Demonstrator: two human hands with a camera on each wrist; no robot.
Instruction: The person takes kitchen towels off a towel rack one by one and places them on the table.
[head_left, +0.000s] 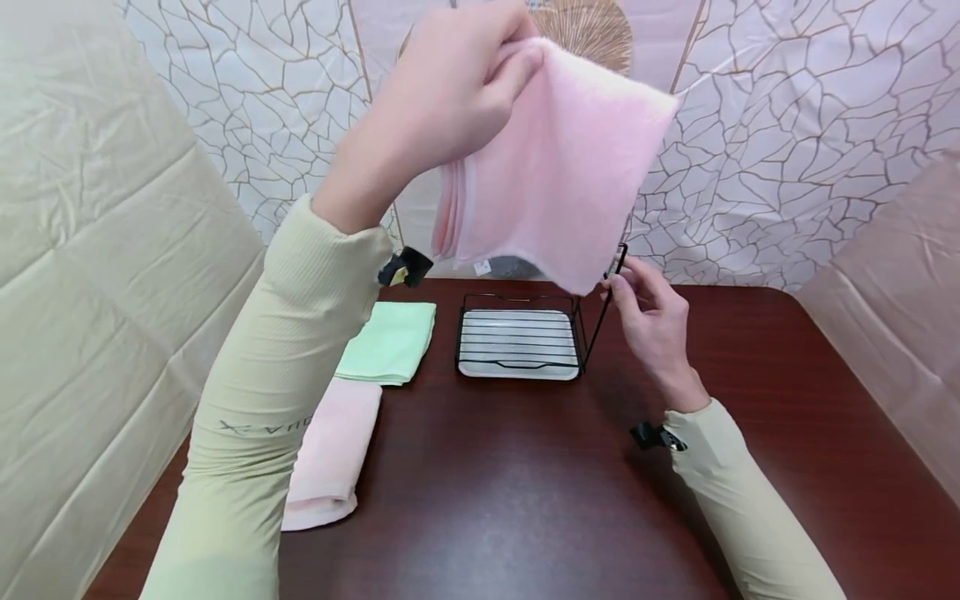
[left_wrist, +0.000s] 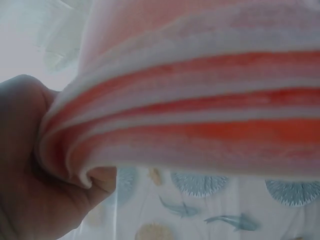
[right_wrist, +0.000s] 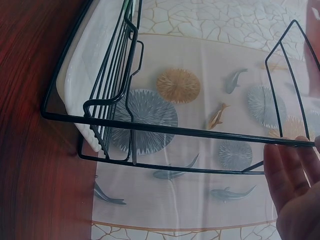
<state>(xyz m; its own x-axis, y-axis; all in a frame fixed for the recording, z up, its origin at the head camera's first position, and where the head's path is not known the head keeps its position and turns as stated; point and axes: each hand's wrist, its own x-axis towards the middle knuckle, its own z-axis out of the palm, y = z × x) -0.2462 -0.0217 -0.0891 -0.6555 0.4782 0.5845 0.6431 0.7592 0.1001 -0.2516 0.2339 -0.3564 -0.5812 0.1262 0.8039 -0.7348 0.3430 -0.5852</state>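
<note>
High in the head view, my left hand [head_left: 450, 96] pinches a folded pink towel [head_left: 577, 158] by its top edge, and the towel hangs down in front of the back wall. Its stacked layers [left_wrist: 210, 92] fill much of the left wrist view, the thumb and fingers gripping one end. Lower right, my right hand [head_left: 656, 321] holds the upright side of a black wire rack [right_wrist: 210, 134] between thumb and fingers. The rack stands on the table with a white tray [head_left: 517, 372] under its wires. The towel's lower corner overlaps the top of the rack's upright in the head view.
Left of the rack, a folded green towel [head_left: 390, 342] lies on the dark red table [head_left: 487, 483]. A pale pink folded towel [head_left: 333, 454] lies nearer, partly behind my left sleeve. Patterned cloth walls [head_left: 795, 150] enclose the back and sides.
</note>
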